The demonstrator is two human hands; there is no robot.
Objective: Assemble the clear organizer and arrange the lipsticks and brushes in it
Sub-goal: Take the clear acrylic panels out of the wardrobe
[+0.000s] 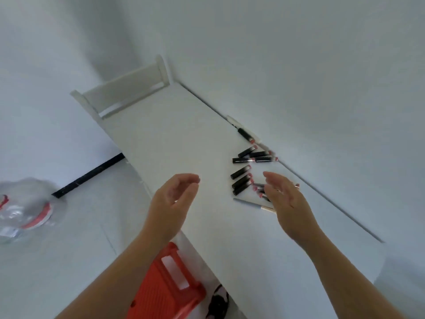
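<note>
Both grips are seen raised above the white surface (174, 134), with palms turned toward each other and nothing held in either. On the left hand (171, 200) the fingers are loosely curved and the thumb is kept apart from them; on the right hand (284, 198) the fingers are almost straight and spread a little.

At the far left, on the floor, a blurred pack of clear water bottles (23, 212) with red labels is seen, and a black strip (88, 174) is laid on the floor beside it. Further back, a white chair (122, 88) is placed at the far end of the surface. Under the left forearm, an orange plastic stool (165, 286) is seen below the near edge of the surface.

Black lipsticks (243, 173) with pink ends are scattered flat on the right part of the surface, near the wall; some of them are touching, and a few are partly hidden behind the right hand. One brush (250, 203) with a pale handle is lying flat just below this group, its end covered by the right hand. More thin items (234, 123) are lying along the wall edge further back, but it cannot be told what they are
</note>
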